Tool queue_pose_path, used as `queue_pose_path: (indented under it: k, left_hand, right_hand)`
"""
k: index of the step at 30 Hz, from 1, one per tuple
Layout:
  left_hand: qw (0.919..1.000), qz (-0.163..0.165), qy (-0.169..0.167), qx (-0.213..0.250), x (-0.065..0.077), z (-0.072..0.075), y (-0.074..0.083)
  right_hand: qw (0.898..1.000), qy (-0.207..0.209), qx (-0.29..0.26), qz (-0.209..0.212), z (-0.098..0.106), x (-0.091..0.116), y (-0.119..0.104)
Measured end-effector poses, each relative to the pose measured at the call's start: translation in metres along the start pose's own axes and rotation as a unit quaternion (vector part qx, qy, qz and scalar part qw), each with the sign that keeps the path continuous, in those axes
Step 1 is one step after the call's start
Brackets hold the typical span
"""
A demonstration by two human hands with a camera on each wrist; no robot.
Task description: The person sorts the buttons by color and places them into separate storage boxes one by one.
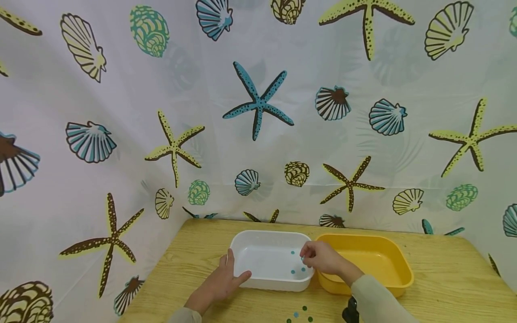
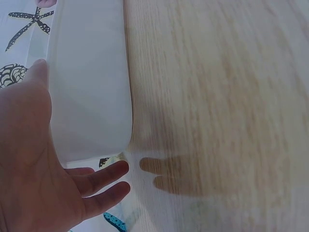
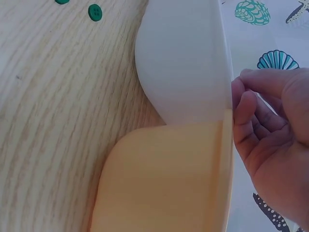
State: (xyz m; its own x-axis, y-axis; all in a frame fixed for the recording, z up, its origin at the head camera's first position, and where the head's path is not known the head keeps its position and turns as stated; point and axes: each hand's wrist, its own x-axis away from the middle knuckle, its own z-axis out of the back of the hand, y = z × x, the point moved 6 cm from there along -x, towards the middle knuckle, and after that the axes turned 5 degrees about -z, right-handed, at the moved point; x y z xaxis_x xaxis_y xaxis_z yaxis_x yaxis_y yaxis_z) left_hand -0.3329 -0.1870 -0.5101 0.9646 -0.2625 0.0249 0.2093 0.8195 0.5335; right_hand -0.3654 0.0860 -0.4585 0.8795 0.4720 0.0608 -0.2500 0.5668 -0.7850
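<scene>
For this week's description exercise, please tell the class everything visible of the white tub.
The white tub is a shallow, rounded rectangle with smooth, plastic-looking walls and a thin rim. It stands upright on the wood-grain table, close beside the yellow tub. Several small teal discs lie inside, toward its right end. The left hand touches its left end; the right hand is above its right rim.

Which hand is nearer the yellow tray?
Right. The right hand is over the yellow tray's left end, where it meets the white tray; the left hand is at the white tray's opposite end.
</scene>
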Motion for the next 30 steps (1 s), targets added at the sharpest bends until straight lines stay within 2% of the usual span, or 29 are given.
queue_pose_path:
  k: [9, 30]
  left_hand:
    - [1.0, -0.007, 0.005, 0.002, 0.001, 0.0, 0.001]
    - [1.0, -0.005, 0.001, -0.005, 0.001, 0.001, 0.001]
  right_hand:
    - [1.0, 0.009, 0.009, -0.017, 0.0, -0.005, 0.007]
    - [0.997, 0.042, -0.026, -0.052, 0.005, -0.013, 0.009]
